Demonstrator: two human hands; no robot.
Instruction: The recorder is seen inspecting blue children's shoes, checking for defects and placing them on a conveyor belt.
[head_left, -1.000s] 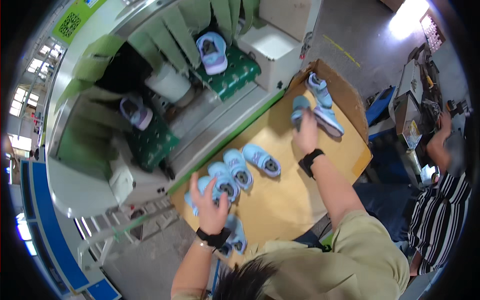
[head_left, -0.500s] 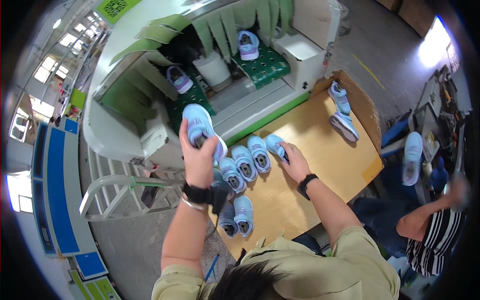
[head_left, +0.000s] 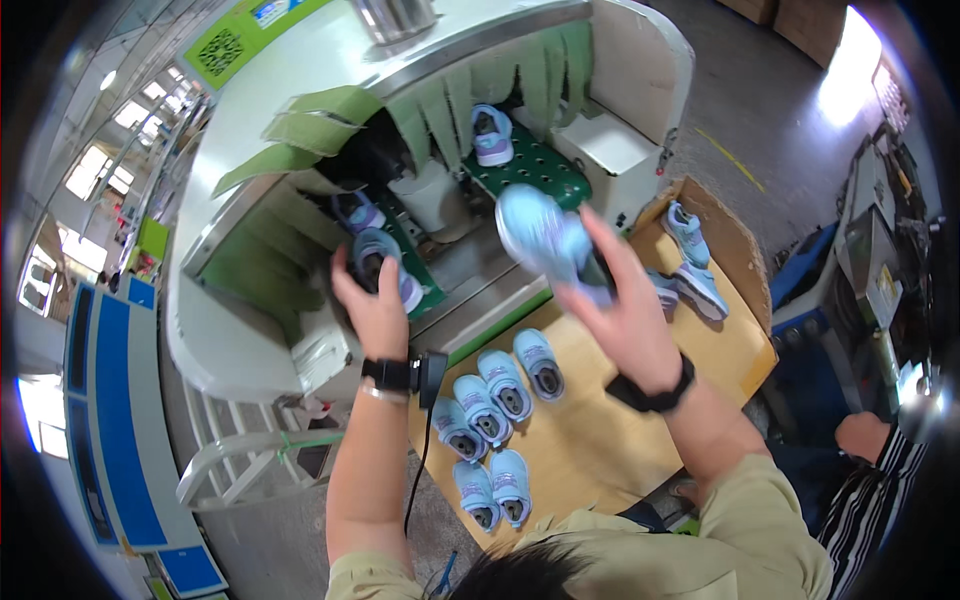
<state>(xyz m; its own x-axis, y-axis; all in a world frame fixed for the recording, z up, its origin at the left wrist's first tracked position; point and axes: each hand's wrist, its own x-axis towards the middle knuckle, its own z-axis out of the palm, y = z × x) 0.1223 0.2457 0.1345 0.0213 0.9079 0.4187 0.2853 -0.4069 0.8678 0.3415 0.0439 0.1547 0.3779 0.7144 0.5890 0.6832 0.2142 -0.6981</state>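
My left hand (head_left: 372,312) has its thumb and fingers on either side of a light blue sneaker (head_left: 375,243) with a lilac and white sole, down at the green perforated left plate (head_left: 425,275) of a white machine. Behind that shoe, partly hidden by green strips, stands another sneaker (head_left: 357,212). My right hand (head_left: 635,325) grips a second light blue sneaker (head_left: 540,228), blurred by motion, toe pointing up-left, in front of the right green plate (head_left: 545,178). One sneaker (head_left: 492,135) rests on that right plate.
Several light blue sneakers (head_left: 505,385) stand in rows on a tan board (head_left: 590,450) before the machine; more sneakers (head_left: 687,235) lie by its raised cardboard edge (head_left: 735,230). Green strips (head_left: 440,105) hang over the opening. A co-worker's hand (head_left: 862,437) shows at right.
My left hand has lowered its sneaker toward the left plate. My right hand has lifted a sneaker off the board and carried it up toward the machine. The view has shifted slightly.
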